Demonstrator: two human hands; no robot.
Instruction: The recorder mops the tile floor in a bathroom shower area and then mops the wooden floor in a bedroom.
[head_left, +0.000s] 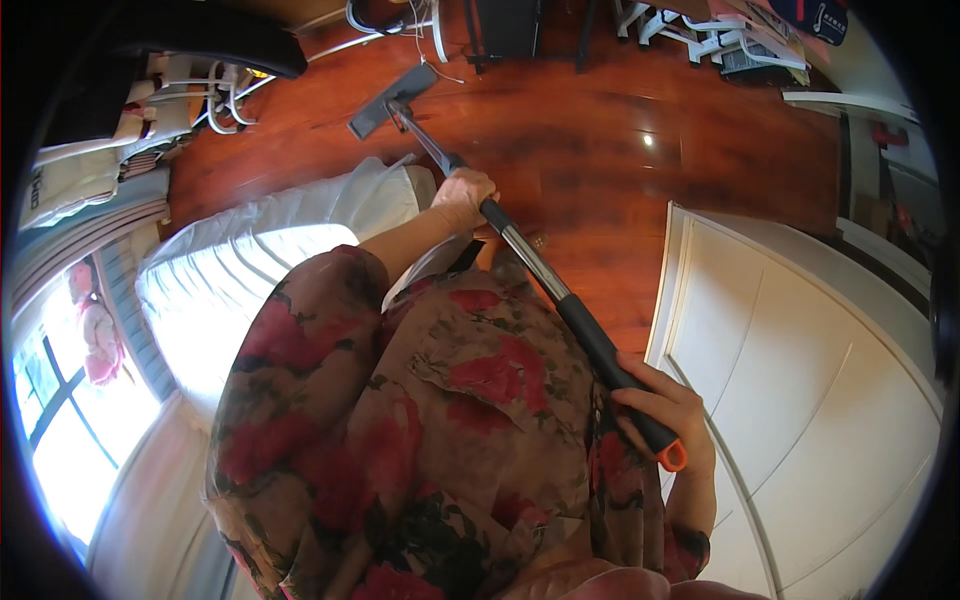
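A flat mop runs diagonally across my body, its grey head lying on the reddish wooden floor ahead of me. My left hand grips the pole partway down, near the mop head. Around the black grip at the upper end, my right hand is closed, fingers over the far side. An orange hanging loop sticks out past that hand. Close to the mop head, a thin white cord trails on the floor.
At left stands something large under translucent plastic sheeting, beside a bright window. A white panelled door or cabinet rises on the right. White metal racks and a black box-like object stand along the far side.
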